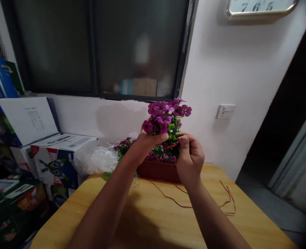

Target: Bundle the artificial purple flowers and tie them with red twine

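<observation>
My left hand (pixel 153 141) is wrapped round a bunch of purple flowers (pixel 165 116) with small green leaves, held upright above the table. My right hand (pixel 190 154) is closed in a pinch at the right side of the bunch, gripping a thin red string (pixel 172 145) that runs across the stems. Behind and below my hands stands a dark red box (pixel 158 171) with more purple flowers in it. Further lengths of string (pixel 182 206) lie loose on the wooden table (pixel 147 221). The stems inside my left palm are hidden.
A crumpled clear plastic bag (pixel 97 157) lies left of the red box, by the table's edge. Stacked cartons (pixel 55 160) stand along the left. Behind are a dark-framed window (pixel 90 52) and a white wall with a socket (pixel 225 112) and a clock (pixel 259 8).
</observation>
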### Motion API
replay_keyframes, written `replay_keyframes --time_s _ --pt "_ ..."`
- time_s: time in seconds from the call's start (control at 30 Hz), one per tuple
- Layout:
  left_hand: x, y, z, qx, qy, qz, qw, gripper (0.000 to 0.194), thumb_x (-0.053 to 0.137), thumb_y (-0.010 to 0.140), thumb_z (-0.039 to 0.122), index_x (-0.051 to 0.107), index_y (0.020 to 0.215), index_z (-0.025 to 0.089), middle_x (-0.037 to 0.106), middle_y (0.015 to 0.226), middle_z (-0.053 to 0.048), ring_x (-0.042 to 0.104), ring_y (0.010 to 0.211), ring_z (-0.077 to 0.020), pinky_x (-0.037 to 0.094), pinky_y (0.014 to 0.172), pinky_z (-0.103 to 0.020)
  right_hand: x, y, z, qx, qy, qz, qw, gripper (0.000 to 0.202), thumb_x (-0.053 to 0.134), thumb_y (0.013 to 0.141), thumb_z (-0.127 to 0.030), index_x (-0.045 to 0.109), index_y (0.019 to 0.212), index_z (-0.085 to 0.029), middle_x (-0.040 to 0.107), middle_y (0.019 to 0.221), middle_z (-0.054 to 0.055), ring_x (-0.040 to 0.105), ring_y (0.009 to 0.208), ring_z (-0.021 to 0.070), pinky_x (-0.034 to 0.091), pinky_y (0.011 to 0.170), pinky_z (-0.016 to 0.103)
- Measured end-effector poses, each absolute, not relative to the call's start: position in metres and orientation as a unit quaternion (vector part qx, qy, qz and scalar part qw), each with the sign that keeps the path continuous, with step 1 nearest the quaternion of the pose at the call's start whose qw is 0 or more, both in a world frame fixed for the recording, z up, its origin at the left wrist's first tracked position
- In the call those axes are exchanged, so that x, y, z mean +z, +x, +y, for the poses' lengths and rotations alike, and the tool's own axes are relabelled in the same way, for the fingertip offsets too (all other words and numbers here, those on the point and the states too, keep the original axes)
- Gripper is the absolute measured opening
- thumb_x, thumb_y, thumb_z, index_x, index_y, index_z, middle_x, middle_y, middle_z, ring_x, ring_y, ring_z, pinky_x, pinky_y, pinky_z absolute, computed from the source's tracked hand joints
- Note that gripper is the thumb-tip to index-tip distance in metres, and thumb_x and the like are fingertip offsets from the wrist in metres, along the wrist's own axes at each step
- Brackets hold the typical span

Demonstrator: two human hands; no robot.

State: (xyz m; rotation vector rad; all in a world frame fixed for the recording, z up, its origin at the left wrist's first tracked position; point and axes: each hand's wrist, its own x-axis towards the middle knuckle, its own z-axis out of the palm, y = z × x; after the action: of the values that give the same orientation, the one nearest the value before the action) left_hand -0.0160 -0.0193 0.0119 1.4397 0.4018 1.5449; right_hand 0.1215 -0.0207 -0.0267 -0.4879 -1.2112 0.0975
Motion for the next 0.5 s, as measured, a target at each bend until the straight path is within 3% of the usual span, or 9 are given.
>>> replay_keyframes --time_s 0.17,0.27,0.4,0.5 --pt "0.009 -0.004 -0.019 0.655 0.597 0.143 0.441 0.055 0.085 0.064 0.020 0.064 0.114 0.023 0.069 0.115 -0.004 0.061 0.110 -0.0232 0.044 0.098 -0.035 -0.024 0.123 -0.025 0.054 -0.200 -0.523 0.827 0.018 0.053 0.096 -0.031 0.064 0.087 -0.020 0.068 0.098 0.004 0.063 0.094 0.0167 0.048 0.083 0.032" --pt "0.006 0.003 -0.014 0.630 0.568 0.142 0.510 0.053 0.086 0.063 0.023 0.065 0.112 0.022 0.070 0.113 -0.005 0.063 0.106 -0.0227 0.046 0.091 -0.033 -0.024 0.124 -0.024 0.054 -0.183 -0.509 0.839 0.018 0.053 0.097 -0.031 0.063 0.086 -0.020 0.067 0.098 0.004 0.063 0.093 0.0157 0.048 0.082 0.030" --pt "0.003 0.006 -0.010 0.543 0.543 0.174 0.617 0.038 0.084 0.067 0.036 0.071 0.098 0.018 0.071 0.100 -0.007 0.064 0.087 -0.0184 0.048 0.070 -0.027 -0.025 0.126 -0.022 0.051 -0.182 -0.507 0.841 0.018 0.052 0.097 -0.031 0.063 0.087 -0.020 0.067 0.098 0.004 0.062 0.091 0.0150 0.048 0.080 0.029" --pt "0.005 0.007 -0.014 0.497 0.526 0.157 0.672 0.038 0.085 0.065 0.038 0.074 0.093 0.016 0.071 0.094 -0.007 0.062 0.081 -0.0164 0.048 0.068 -0.026 -0.023 0.129 -0.022 0.032 -0.204 -0.533 0.821 0.016 0.052 0.097 -0.030 0.062 0.089 -0.020 0.066 0.096 0.004 0.062 0.090 0.0157 0.048 0.080 0.030"
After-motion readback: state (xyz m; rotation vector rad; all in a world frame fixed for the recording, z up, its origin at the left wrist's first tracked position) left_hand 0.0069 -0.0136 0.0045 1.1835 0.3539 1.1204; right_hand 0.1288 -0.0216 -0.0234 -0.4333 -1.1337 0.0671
